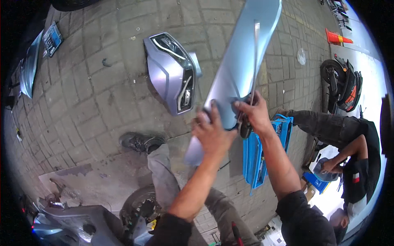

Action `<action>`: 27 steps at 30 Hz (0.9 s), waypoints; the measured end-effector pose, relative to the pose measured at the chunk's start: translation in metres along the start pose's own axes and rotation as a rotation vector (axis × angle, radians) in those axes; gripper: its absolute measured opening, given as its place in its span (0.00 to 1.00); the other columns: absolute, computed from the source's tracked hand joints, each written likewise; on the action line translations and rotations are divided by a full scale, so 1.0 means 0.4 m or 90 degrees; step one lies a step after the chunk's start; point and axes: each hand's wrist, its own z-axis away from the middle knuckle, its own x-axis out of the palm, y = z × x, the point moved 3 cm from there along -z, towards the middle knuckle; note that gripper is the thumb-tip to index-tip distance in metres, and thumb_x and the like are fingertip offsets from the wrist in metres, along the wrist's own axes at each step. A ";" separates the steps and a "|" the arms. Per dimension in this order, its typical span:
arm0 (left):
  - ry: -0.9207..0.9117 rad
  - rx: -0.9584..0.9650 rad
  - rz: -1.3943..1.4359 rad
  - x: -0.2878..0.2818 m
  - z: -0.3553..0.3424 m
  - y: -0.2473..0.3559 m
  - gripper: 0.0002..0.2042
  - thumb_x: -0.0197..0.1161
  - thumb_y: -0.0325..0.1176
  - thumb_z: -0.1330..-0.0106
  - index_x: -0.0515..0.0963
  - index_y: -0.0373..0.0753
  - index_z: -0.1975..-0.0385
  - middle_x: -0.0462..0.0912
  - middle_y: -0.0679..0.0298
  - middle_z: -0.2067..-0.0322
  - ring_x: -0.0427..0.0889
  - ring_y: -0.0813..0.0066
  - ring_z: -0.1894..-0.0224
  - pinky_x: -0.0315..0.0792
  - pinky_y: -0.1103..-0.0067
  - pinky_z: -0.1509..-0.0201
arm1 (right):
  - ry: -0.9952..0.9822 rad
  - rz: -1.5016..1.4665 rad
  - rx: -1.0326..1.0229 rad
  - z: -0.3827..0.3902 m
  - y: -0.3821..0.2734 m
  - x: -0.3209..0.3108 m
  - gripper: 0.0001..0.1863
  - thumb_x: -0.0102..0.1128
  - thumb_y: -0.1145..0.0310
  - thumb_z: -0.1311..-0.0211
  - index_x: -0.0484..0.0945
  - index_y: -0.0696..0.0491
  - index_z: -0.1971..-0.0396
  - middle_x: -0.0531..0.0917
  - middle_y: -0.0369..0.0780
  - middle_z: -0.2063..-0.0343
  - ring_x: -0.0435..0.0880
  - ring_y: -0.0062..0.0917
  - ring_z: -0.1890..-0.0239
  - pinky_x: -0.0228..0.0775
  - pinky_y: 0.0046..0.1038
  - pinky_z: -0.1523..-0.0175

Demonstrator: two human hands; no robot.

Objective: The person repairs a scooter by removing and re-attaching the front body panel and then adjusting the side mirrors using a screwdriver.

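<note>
A long, glossy silver-blue vehicle body panel (232, 69) slants up and away in front of me, with a narrow slot near its far end. My right hand (256, 112) grips its right edge, thumb on the surface. Below that hand, a dark part (245, 128) sits at the panel's edge; its kind is unclear. Across the panel's lower part my left hand (213, 133) lies with fingers spread, somewhat blurred. The near end of the panel passes beneath my left hand and wrist.
Left of the panel, a lilac headlight housing (166, 76) lies on the brick paving. A blue toolbox (254, 162) stands open by my right forearm. Another person (353, 164) sits at the right. A partly stripped scooter (82, 221) is at lower left; an orange cone (338, 37) stands far right.
</note>
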 end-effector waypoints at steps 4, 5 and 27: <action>-0.021 -0.075 0.066 0.138 -0.037 -0.002 0.53 0.71 0.52 0.60 0.44 0.43 0.35 0.49 0.46 0.38 0.49 0.43 0.37 0.48 0.50 0.39 | 0.028 0.018 0.047 -0.202 0.170 -0.089 0.23 0.62 0.77 0.53 0.68 0.62 0.55 0.79 0.42 0.67 0.77 0.25 0.72 0.70 0.25 0.71; 0.063 0.006 0.290 0.160 -0.029 -0.048 0.48 0.70 0.46 0.54 0.46 0.44 0.35 0.58 0.46 0.41 0.59 0.50 0.40 0.58 0.54 0.43 | 0.031 0.036 0.030 -0.275 0.243 -0.134 0.23 0.62 0.77 0.53 0.68 0.62 0.54 0.79 0.42 0.68 0.77 0.24 0.73 0.69 0.27 0.72; 0.135 -0.167 1.058 -0.364 0.168 -0.237 0.38 0.68 0.30 0.49 0.54 0.32 0.40 0.80 0.58 0.76 0.71 0.79 0.85 0.72 0.74 0.65 | 0.347 0.588 -0.182 -0.535 0.513 -0.115 0.20 0.53 0.61 0.49 0.76 0.56 0.57 0.80 0.53 0.70 0.79 0.45 0.61 0.68 0.37 0.56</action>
